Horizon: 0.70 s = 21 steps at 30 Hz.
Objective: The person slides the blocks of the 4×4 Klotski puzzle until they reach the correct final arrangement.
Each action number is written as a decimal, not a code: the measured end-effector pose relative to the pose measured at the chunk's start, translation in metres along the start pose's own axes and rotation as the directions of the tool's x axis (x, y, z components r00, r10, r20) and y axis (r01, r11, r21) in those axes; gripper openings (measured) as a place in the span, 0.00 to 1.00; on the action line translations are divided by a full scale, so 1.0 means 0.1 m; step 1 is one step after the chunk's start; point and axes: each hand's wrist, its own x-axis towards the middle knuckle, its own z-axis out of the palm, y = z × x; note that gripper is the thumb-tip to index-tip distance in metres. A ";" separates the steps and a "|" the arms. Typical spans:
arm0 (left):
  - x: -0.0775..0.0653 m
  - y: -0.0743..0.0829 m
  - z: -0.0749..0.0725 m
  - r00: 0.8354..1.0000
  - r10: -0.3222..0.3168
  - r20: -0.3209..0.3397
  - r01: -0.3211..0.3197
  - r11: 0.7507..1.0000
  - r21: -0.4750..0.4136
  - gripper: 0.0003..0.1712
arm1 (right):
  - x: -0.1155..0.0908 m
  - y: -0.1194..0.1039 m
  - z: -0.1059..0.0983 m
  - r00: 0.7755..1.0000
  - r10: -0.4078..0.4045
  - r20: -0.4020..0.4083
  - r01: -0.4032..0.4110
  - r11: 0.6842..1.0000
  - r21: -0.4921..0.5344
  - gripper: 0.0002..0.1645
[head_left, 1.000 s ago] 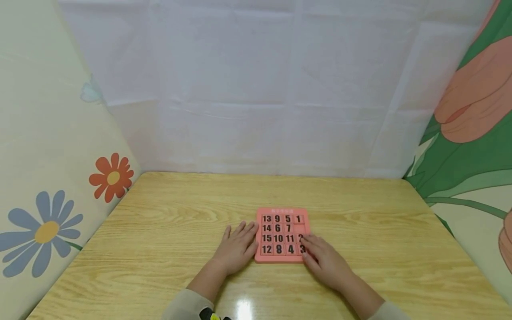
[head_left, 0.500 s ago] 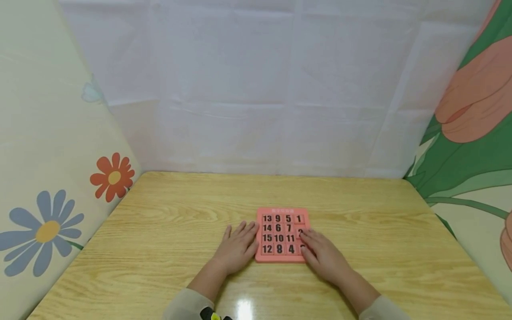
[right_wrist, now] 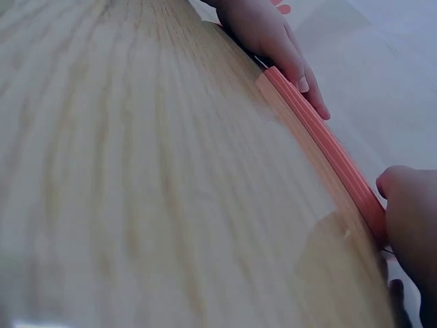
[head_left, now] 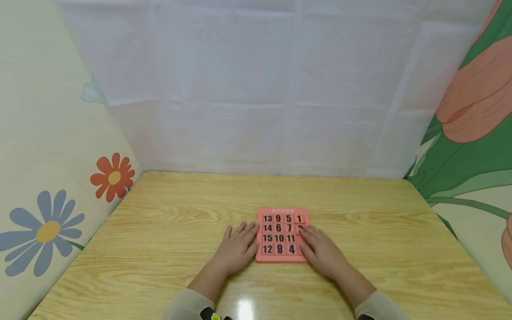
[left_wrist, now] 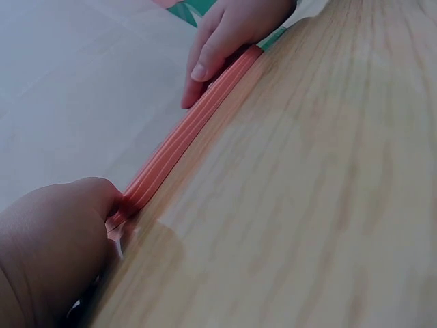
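Observation:
A pink number slide puzzle [head_left: 279, 233] lies flat on the table, its dark numerals facing up. My left hand [head_left: 237, 250] rests at its left edge with fingers extended; the thumb side meets the frame's corner in the left wrist view. Over the right column lies my right hand [head_left: 326, 255], its fingertips on the tile marked 2 [head_left: 299, 228], which they partly cover. The thumb reaches the lower right of the board and hides the tile there. From the side, in the right wrist view, the puzzle's ridged edge [right_wrist: 328, 147] runs between both hands.
The wood-grain table [head_left: 192, 200] extends around the puzzle on all sides. A white cloth [head_left: 256, 89] hangs behind it. Flower-printed panels [head_left: 48, 146] flank the table. Light reflects off the tabletop near its front.
My right hand has moved slightly up the right column. Tile 2 has slid from the third row to the second, filling the gap under 1. My left hand stays put.

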 end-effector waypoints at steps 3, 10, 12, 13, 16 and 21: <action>0.00 0.00 0.00 1.000 0.001 0.000 -0.001 1.000 0.002 0.31 | 0.01 0.00 0.00 1.000 -0.002 0.001 0.002 1.000 0.001 0.30; 0.00 -0.01 0.00 1.000 0.000 0.004 0.000 1.000 -0.003 0.31 | 0.01 -0.01 0.00 1.000 0.004 0.006 -0.004 1.000 0.006 0.30; 0.00 -0.01 0.01 1.000 0.000 0.004 0.000 1.000 -0.001 0.31 | 0.02 -0.01 0.01 1.000 0.004 0.006 -0.004 1.000 0.005 0.31; 0.00 -0.01 0.01 1.000 0.000 0.004 0.000 1.000 0.001 0.31 | 0.02 0.00 0.01 1.000 0.003 0.008 -0.003 1.000 0.004 0.31; 0.01 -0.02 0.02 1.000 0.002 0.002 -0.002 1.000 0.002 0.31 | 0.01 0.00 0.01 1.000 0.005 0.017 -0.005 1.000 0.005 0.31; 0.01 -0.03 0.03 1.000 0.002 -0.001 -0.002 1.000 0.005 0.31 | -0.01 -0.01 0.02 1.000 0.003 0.012 -0.003 1.000 0.013 0.32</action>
